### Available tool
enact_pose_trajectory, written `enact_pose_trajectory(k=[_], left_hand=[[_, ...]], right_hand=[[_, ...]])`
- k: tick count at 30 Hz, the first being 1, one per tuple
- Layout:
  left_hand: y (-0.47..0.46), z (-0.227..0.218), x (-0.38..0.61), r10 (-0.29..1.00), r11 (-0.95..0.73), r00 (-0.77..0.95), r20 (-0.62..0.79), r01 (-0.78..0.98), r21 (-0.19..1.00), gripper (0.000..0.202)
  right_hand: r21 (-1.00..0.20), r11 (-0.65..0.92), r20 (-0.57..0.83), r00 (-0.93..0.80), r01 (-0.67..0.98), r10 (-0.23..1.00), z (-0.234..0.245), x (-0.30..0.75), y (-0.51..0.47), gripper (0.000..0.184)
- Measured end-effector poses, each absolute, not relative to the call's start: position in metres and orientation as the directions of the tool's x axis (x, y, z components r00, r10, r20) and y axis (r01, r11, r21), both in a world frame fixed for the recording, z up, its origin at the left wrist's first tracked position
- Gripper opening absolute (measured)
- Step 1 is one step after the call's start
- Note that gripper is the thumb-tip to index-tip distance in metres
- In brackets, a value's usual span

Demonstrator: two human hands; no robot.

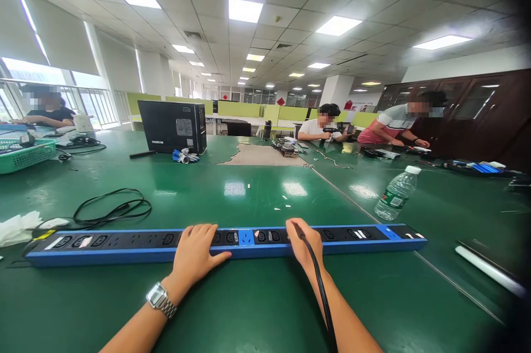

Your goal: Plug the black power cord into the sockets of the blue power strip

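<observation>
A long power strip with a blue casing and a black face of several sockets lies across the green table in front of me. My left hand is wrapped over its middle, fingers bent across the top toward the far edge and thumb along the near side. A watch sits on that wrist. Right of centre, my right hand is closed at the sockets on a black power cord. The cord runs from my fingers down along the forearm and out of view. Its plug end is hidden by my fingers.
A coiled black cable lies behind the strip's left part. A water bottle stands at right. Farther back are a computer case, gloves and a green basket. Several people are around the table.
</observation>
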State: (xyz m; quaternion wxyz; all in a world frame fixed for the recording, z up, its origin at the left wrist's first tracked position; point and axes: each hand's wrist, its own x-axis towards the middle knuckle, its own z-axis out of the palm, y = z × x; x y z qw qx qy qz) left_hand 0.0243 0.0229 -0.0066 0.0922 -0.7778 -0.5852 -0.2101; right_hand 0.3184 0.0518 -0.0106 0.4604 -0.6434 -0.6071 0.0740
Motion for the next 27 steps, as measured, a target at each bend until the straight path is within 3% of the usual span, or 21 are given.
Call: enact_pose_trajectory(k=[9, 20, 27], left_hand=[[0.022, -0.008, 0.024, 0.851, -0.312, 0.229, 0.473, 0.944, 0.105, 0.062], [0.023, -0.008, 0.023, 0.859, -0.311, 0.236, 0.454, 0.945, 0.098, 0.062], [0.022, -0.005, 0.025, 0.870, -0.303, 0.237, 0.432, 0.949, 0.091, 0.063]], right_hand=[[-0.475, 0.257, 0.678, 0.164, 0.842, 0.716, -0.026, 0.310, 0.053, 0.039], [-0.558, 0.314, 0.656, 0.176, 0.768, 0.734, -0.026, 0.315, 0.046, 0.041], [-0.592, 0.196, 0.569, 0.234, 0.781, 0.788, -0.024, 0.319, 0.050, 0.049]])
